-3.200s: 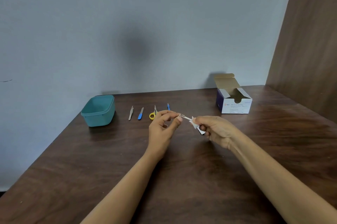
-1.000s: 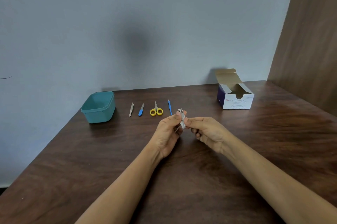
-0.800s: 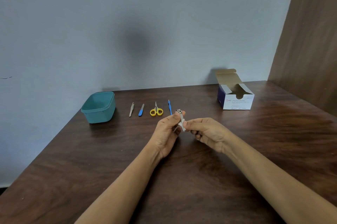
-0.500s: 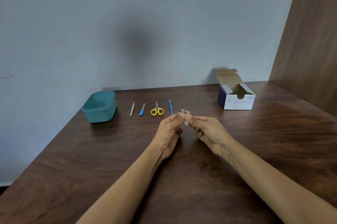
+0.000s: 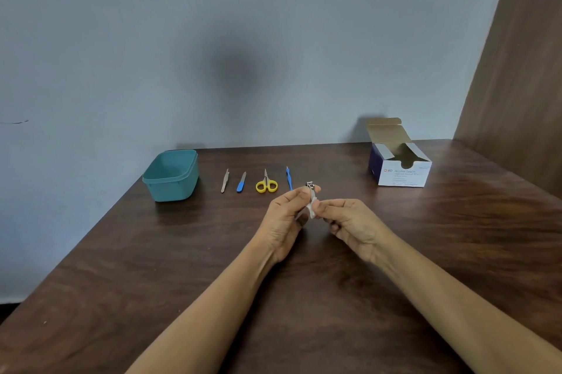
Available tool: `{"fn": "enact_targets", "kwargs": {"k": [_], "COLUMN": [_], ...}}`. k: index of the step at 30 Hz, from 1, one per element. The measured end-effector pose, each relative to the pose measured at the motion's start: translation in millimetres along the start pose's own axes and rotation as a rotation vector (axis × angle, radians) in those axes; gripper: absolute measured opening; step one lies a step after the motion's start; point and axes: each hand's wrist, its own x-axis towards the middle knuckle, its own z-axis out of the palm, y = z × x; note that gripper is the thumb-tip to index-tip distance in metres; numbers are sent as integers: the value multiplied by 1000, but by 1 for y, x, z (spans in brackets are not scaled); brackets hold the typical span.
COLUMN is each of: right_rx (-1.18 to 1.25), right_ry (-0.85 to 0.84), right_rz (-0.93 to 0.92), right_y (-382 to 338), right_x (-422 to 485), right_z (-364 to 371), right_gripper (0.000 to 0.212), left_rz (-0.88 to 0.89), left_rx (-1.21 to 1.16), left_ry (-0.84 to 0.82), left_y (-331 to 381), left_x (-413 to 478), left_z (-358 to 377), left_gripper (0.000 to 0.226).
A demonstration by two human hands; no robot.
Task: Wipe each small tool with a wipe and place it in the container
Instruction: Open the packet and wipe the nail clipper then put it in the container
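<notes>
My left hand (image 5: 284, 221) pinches a small metal nail clipper (image 5: 310, 186) upright above the middle of the table. My right hand (image 5: 349, 223) pinches a small white wipe (image 5: 310, 210) against the clipper's lower part. Behind my hands lie a metal tweezers (image 5: 224, 180), a blue file (image 5: 241, 182), yellow-handled scissors (image 5: 266, 183) and a thin blue tool (image 5: 289, 178) in a row. The teal container (image 5: 171, 174) stands to the left of that row; nothing shows inside it.
An open box of alcohol swabs (image 5: 400, 165) stands at the back right of the dark wooden table (image 5: 182, 267). A grey wall runs behind the table and a wooden panel (image 5: 523, 69) rises on the right.
The clipper went from lying sideways between my hands to standing upright. My right hand moved in close to my left and rubs the wipe along the clipper.
</notes>
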Motion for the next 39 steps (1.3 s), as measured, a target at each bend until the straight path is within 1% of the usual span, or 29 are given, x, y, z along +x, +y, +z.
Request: {"fn": "enact_targets", "kwargs": {"k": [4, 8, 14, 19, 22, 27, 30, 35, 39], "right_rx": [78, 125, 274, 308, 327, 325, 326, 371, 368], "right_ry": [56, 67, 137, 173, 150, 134, 126, 105, 103], "right_rz": [-4, 1, 1, -3, 16, 46, 50, 68, 41], "right_y": [-1, -2, -7, -7, -6, -4, -4, -4, -4], "right_x": [0, 1, 4, 4, 4, 4, 3, 2, 3], "right_z": [0, 3, 1, 2, 2, 2, 3, 4, 5], "right_gripper": [13, 17, 13, 12, 12, 13, 13, 13, 13], "left_rz": [2, 34, 40, 107, 130, 78, 44, 23, 16], "left_rx": [63, 110, 189, 352, 353, 283, 256, 286, 295], "left_ry": [-3, 45, 57, 17, 6, 37, 22, -20, -37], "left_y": [-1, -4, -11, -17, -17, -17, -16, -13, -10], "left_x": [-2, -4, -2, -1, 0, 3, 3, 3, 0], "left_z": [3, 7, 7, 6, 6, 5, 4, 4, 6], "left_gripper": [15, 21, 25, 16, 16, 23, 24, 25, 19]}}
